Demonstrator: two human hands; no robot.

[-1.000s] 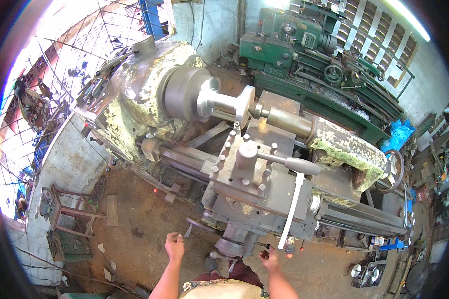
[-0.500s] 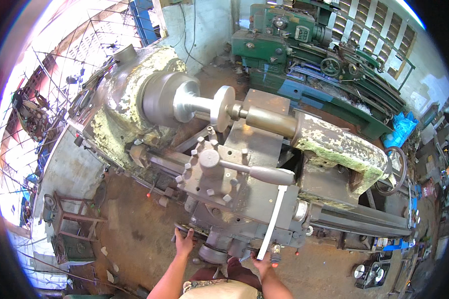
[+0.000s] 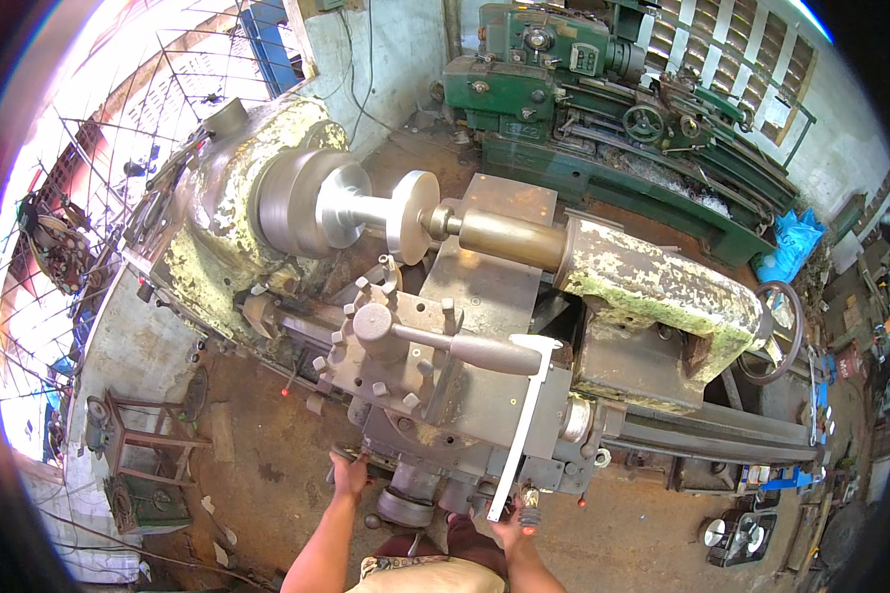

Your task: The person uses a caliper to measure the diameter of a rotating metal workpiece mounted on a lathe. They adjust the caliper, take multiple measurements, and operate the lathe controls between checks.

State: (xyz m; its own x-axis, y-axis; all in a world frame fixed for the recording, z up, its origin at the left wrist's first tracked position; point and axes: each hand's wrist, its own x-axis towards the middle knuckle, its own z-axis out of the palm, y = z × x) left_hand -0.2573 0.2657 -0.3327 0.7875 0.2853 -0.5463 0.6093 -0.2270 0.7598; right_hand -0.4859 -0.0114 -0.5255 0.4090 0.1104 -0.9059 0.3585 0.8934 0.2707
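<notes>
In front of me stands a metal lathe. Its chuck (image 3: 292,203) is blurred, and a shiny flanged workpiece (image 3: 412,217) runs from it to the tailstock centre (image 3: 445,220). Below the workpiece is a square tool post (image 3: 396,361) with several bolts and a long clamping handle (image 3: 489,352). My left hand (image 3: 349,474) is closed around a carriage handwheel (image 3: 338,453) at the lathe's front. My right hand (image 3: 510,529) reaches the front of the cross slide with fingers curled; what they hold is mostly hidden. A caliper (image 3: 517,435) lies on the carriage, its lower end over that hand.
The tailstock (image 3: 663,287) with its handwheel (image 3: 781,331) stands to the right. Behind is a green lathe (image 3: 603,119), with a blue bag (image 3: 791,245) by its end. A metal frame stand (image 3: 153,435) sits on the floor at left. A crate (image 3: 740,536) stands at lower right.
The whole view has shifted, so the lathe appears further left. The tool post seems slightly nearer the chuck. Both hands keep their places at the front of the carriage.
</notes>
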